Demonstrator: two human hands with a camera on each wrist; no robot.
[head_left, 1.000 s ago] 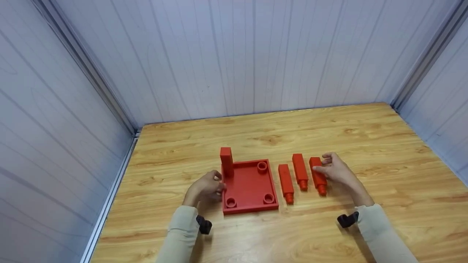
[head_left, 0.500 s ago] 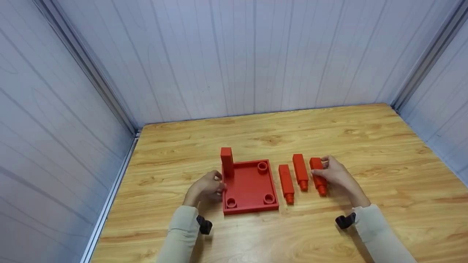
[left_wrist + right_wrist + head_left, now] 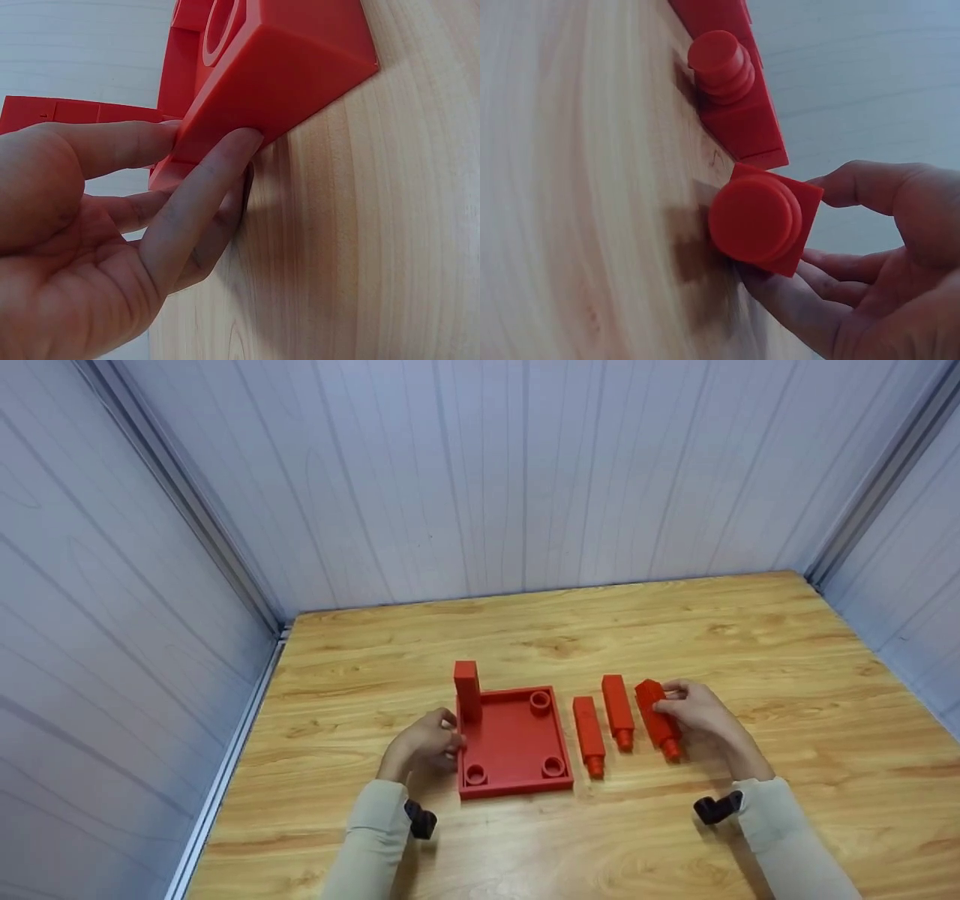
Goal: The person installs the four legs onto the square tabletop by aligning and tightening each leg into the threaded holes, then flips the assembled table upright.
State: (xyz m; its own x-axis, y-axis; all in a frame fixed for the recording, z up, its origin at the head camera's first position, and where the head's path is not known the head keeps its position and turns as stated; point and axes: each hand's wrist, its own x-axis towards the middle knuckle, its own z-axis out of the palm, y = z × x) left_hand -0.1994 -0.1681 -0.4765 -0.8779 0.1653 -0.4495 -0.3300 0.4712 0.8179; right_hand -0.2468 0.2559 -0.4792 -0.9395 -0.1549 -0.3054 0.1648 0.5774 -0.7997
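Observation:
A red square panel [image 3: 514, 742] with a raised rim lies on the table. One square red post [image 3: 467, 690] stands upright in its far-left corner; round sockets show at the other corners. My left hand [image 3: 426, 739] grips the panel's left rim, thumb at the rim and fingertips against the outer wall [image 3: 285, 75]. At the right, my right hand [image 3: 697, 709] pinches a red square leg [image 3: 656, 724] with a ringed round plug [image 3: 751, 220]. That leg is rolled onto an edge, and the right wrist view shows a shadow beneath its plug end.
Two similar legs lie between panel and right hand: a nearer one [image 3: 589, 735] beside the panel and another leg [image 3: 617, 711] next to the held one. Pale panelled walls [image 3: 487, 472] enclose the wooden table [image 3: 360, 660] at the back and sides.
My right hand has closed on the rightmost leg, and that leg has turned about its length and shifted slightly right at its plug end. My left hand and the panel keep their place.

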